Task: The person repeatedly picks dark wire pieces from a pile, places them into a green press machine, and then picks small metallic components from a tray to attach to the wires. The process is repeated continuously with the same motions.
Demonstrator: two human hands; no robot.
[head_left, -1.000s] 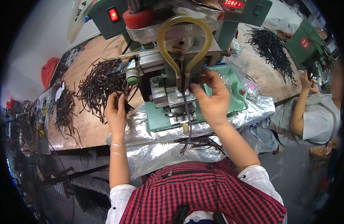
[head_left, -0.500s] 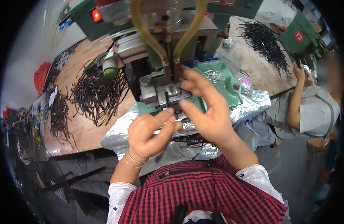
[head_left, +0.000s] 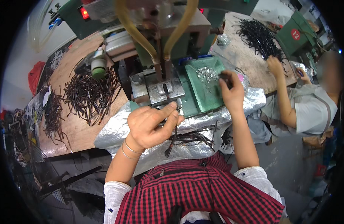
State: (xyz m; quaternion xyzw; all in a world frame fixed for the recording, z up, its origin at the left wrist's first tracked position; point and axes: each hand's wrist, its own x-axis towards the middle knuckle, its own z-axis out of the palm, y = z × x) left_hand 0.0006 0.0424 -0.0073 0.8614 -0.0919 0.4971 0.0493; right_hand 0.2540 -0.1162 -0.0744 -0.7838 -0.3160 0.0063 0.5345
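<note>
left hand (head_left: 151, 125) pinches a dark cord (head_left: 173, 138) by the metal block (head_left: 160, 91); right hand (head_left: 231, 91) fingers curled over small silver bits (head_left: 207, 73) on the green tray (head_left: 201, 89)

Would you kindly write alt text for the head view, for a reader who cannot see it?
A person in a red checked shirt works at a green press machine: the left hand pinches a dark cord by the metal block, while the right hand reaches to small shiny pieces on a green tray. Dark cords lie heaped on the wooden bench.
</note>
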